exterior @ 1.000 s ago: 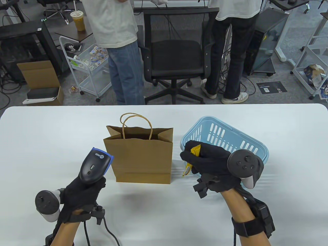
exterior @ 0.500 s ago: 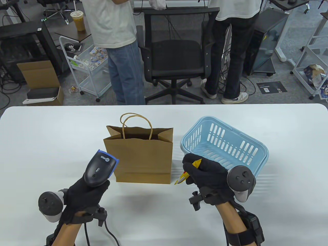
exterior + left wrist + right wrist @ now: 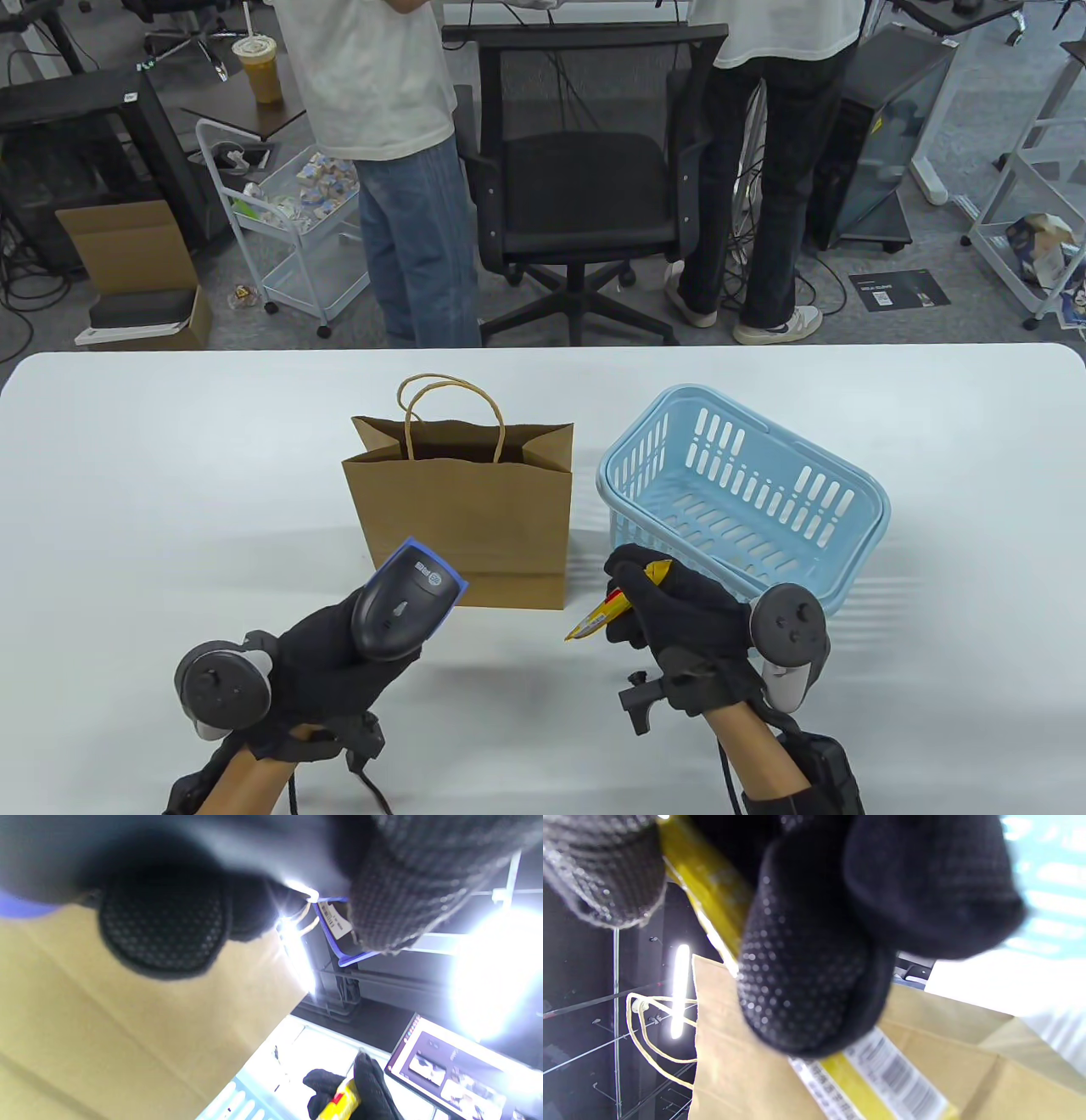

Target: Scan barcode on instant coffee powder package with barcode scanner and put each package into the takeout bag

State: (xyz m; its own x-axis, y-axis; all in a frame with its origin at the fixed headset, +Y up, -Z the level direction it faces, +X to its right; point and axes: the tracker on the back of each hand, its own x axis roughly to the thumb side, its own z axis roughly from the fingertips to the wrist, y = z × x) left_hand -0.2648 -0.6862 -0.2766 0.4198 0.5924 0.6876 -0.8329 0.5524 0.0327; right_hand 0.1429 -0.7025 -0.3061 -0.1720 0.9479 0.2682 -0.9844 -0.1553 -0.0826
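My left hand [image 3: 327, 671] grips the grey barcode scanner [image 3: 403, 601] with a blue rim, its head pointing right, just in front of the brown paper takeout bag [image 3: 462, 518]. My right hand [image 3: 679, 615] holds a slim yellow coffee stick package [image 3: 607, 613], its tip pointing left toward the scanner. In the right wrist view the package [image 3: 882, 1077] shows its barcode below my fingers [image 3: 806, 984], with the bag [image 3: 746, 1077] behind. In the left wrist view my fingers [image 3: 165, 925] hang before the bag [image 3: 106, 1035], and the package [image 3: 339, 1105] shows at the bottom.
A light blue slotted basket [image 3: 747, 492] stands right of the bag, just behind my right hand. Beyond the far table edge stand an office chair [image 3: 585, 195] and two people [image 3: 390, 170]. A screen [image 3: 449, 1073] shows in the left wrist view.
My left hand moved right and nearer with the scanner, turning its head toward the package. My right hand came out of the basket, toward me, with the yellow package.
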